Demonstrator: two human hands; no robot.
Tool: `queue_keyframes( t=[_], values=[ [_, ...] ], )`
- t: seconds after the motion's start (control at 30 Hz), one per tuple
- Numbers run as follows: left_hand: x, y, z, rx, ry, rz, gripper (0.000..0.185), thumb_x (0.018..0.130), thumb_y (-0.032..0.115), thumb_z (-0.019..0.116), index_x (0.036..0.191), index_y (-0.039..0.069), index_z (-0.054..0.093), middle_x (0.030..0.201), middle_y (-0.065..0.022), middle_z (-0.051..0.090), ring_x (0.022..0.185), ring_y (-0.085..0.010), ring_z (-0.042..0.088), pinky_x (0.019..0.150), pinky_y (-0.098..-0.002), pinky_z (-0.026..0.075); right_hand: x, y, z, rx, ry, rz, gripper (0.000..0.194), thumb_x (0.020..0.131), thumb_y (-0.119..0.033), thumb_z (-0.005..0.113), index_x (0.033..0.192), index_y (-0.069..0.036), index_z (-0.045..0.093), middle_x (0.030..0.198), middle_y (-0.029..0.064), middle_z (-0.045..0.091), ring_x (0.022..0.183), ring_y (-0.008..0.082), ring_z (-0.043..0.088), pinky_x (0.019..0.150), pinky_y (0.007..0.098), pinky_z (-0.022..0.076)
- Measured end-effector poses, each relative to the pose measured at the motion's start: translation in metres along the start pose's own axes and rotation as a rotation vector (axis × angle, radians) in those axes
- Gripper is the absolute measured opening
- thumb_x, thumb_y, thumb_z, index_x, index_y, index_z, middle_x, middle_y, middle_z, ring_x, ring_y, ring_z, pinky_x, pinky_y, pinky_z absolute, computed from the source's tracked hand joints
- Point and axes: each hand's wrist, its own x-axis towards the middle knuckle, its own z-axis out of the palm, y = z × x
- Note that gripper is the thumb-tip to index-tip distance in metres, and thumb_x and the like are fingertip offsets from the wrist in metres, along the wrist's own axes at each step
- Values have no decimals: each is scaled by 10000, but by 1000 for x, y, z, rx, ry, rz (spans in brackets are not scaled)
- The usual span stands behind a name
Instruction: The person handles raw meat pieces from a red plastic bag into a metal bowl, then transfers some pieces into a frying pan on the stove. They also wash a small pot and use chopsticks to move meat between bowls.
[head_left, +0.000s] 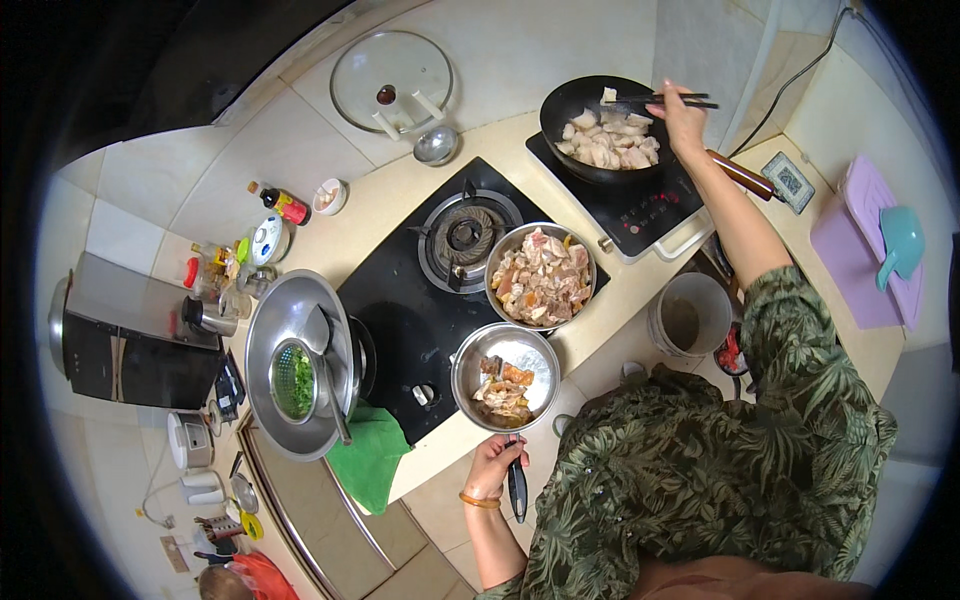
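Observation:
My right hand (681, 124) grips a pair of dark chopsticks (694, 100) over a black wok (551, 105). Their tips hold one piece of pale meat (609, 94) above the many slices of meat (611, 142) in the wok. With my left hand (496, 463) I hold the black handle (517, 487) of a steel saucepan (551, 360), which contains some browned, bony meat pieces (504, 394). Right behind the saucepan stands a steel bowl (592, 262) heaped with chopped raw-looking meat (541, 276).
The wok sits on an induction cooker (637, 217) with lit red marks; its wooden handle (742, 174) juts right. A gas burner (465, 234) lies left of the bowl. A large steel basin (259, 375) holds a ladle and a strainer of chopped greens. A green cloth (371, 457) hangs over the counter edge.

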Motion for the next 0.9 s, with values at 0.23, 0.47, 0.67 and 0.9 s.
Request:
queue_keyframes(
  t=[0.23, 0.47, 0.67, 0.9],
  values=[
    [2, -1, -6, -18, -14, 44, 89, 838, 11, 530, 896, -34, 582, 661, -61, 591, 597, -128, 550, 584, -232, 412, 30, 38, 29, -218, -64, 79, 264, 854, -199, 620, 838, 65, 624, 787, 107, 618, 638, 152, 609, 571, 260, 568],
    [6, -15, -14, 11, 20, 32, 96, 832, 17, 533, 893, -35, 587, 654, -52, 596, 592, -108, 545, 563, -217, 398, -21, -18, 15, 47, -224, -61, 241, 883, -172, 574, 866, 65, 609, 837, 120, 622, 726, 180, 631, 654, 280, 568],
    [7, -18, -15, -20, -16, 28, 85, 855, 41, 533, 887, -19, 585, 646, -44, 579, 578, -112, 534, 559, -224, 405, -157, -78, -18, 252, -578, 293, 241, 940, -176, 474, 908, 45, 567, 981, 192, 612, 868, 259, 640, 718, 338, 572],
    [18, -3, -2, -4, -1, 16, 98, 871, 82, 544, 846, -2, 588, 624, -42, 584, 549, -104, 527, 527, -219, 379, -173, -108, -64, 117, -353, -52, 459, 997, -294, 292, 647, -28, 426, 662, 149, 556, 647, 224, 567, 705, 369, 485]
  ],
)
